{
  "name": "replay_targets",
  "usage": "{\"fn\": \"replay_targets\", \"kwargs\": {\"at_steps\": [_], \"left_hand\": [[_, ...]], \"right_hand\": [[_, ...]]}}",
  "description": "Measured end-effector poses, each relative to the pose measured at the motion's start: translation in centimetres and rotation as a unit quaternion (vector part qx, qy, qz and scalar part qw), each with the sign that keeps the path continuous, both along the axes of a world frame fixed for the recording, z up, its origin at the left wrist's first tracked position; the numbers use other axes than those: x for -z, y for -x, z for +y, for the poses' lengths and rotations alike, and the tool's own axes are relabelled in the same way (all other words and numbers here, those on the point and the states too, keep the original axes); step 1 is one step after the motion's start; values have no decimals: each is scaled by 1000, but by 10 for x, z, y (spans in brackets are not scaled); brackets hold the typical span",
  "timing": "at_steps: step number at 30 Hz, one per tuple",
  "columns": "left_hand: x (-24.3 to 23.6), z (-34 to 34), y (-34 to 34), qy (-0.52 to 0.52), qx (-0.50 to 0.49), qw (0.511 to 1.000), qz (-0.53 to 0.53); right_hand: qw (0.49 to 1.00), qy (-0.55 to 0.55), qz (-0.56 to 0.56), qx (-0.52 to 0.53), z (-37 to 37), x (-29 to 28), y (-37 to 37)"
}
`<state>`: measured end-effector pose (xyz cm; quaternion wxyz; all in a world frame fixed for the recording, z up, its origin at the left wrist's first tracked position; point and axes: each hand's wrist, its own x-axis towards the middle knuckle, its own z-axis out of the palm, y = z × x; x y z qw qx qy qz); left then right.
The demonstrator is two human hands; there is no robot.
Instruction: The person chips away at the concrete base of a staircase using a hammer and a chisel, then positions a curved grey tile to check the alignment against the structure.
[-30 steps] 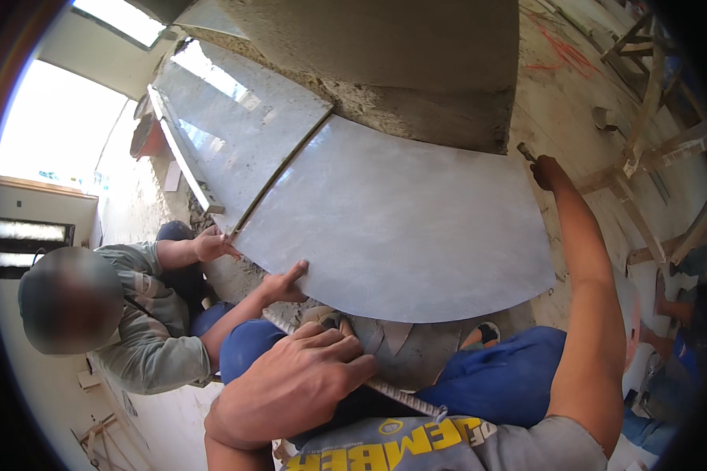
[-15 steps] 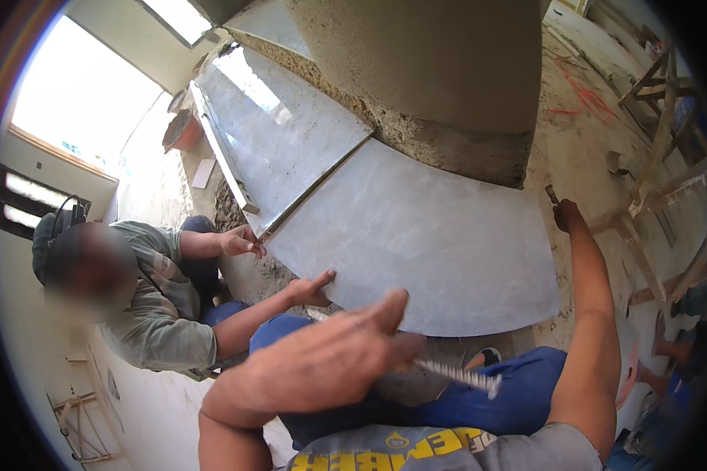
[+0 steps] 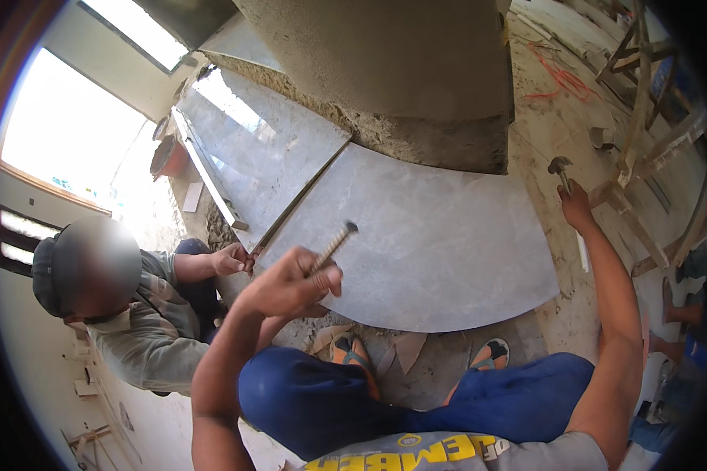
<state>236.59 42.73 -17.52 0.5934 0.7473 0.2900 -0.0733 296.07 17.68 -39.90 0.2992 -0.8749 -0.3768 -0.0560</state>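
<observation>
My left hand (image 3: pixel 294 281) is closed on a short ribbed metal rod (image 3: pixel 334 247) with a dark end, held tilted above the near left part of a large grey tile (image 3: pixel 432 243). The tile has a curved near edge. Off to the right, my right hand (image 3: pixel 576 206) grips a hammer (image 3: pixel 560 166) by its pale handle, with the metal head up, beyond the tile's right edge. A co-worker's hand (image 3: pixel 232 257) touches the corner by the gap between this tile and a second grey tile (image 3: pixel 267 137). The co-worker's other hand is mostly hidden behind my left arm.
A thick cement-coated column (image 3: pixel 385 71) rises behind the tiles. A long straightedge bar (image 3: pixel 208 169) lies along the left tile. Farther left stands a reddish bucket (image 3: pixel 170 157). Wooden trestles (image 3: pixel 644 102) and a red cord (image 3: pixel 562 78) are at right. Broken tile pieces (image 3: pixel 407 349) lie near my feet.
My left hand has moved left and away from me, and the rod now points up instead of down to the right. The hammer head has come up into clearer view.
</observation>
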Motion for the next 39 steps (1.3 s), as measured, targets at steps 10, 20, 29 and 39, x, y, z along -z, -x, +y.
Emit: {"fn": "replay_targets", "kwargs": {"at_steps": [10, 20, 29, 39], "left_hand": [[90, -41, 36, 223, 121, 967, -12], [108, -46, 61, 133, -309, 941, -37], [142, -40, 93, -204, -541, 814, 50], [169, -36, 78, 14, -701, 704, -115]], "right_hand": [[946, 70, 315, 17, -36, -60, 86], [974, 3, 225, -15, -37, -47, 104], [967, 3, 255, -11, -12, -63, 130], [950, -37, 307, -52, -19, -62, 138]]}}
